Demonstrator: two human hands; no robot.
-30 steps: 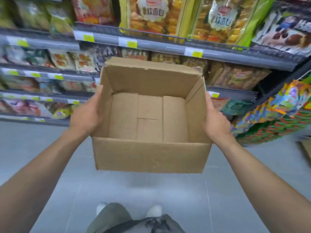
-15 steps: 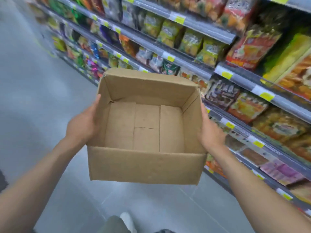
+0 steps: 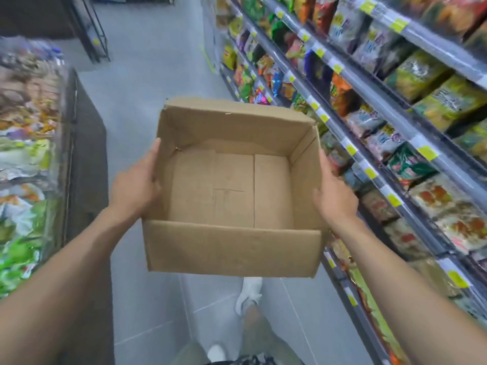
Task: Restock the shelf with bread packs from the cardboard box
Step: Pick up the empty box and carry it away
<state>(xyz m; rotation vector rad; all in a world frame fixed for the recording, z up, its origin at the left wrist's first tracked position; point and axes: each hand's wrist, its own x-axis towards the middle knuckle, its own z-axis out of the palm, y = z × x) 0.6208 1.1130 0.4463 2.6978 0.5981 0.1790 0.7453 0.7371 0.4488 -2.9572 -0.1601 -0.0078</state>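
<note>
I carry an open brown cardboard box (image 3: 232, 248) at chest height in the middle of the view; its inside shows only the bare bottom flaps. My left hand (image 3: 134, 185) holds its left wall, thumb pointing up along the side, fingers hidden beneath. My right hand (image 3: 334, 196) holds the right wall the same way. The shelf (image 3: 369, 83) runs along my right, its tiers packed with colourful bags. Clear bread packs (image 3: 453, 222) lie on a lower tier close to my right arm.
A grey tiled aisle (image 3: 147, 75) stretches ahead past the box. On my left stands a dark display cabinet (image 3: 87, 159) piled with blurred packets (image 3: 26, 154). A black wire rack (image 3: 97, 35) stands at the far end. My white shoe (image 3: 250, 291) shows under the box.
The view has swung left from facing the shelf to looking down the aisle, so the shelf now lies on my right. Both hands keep the same hold on the box.
</note>
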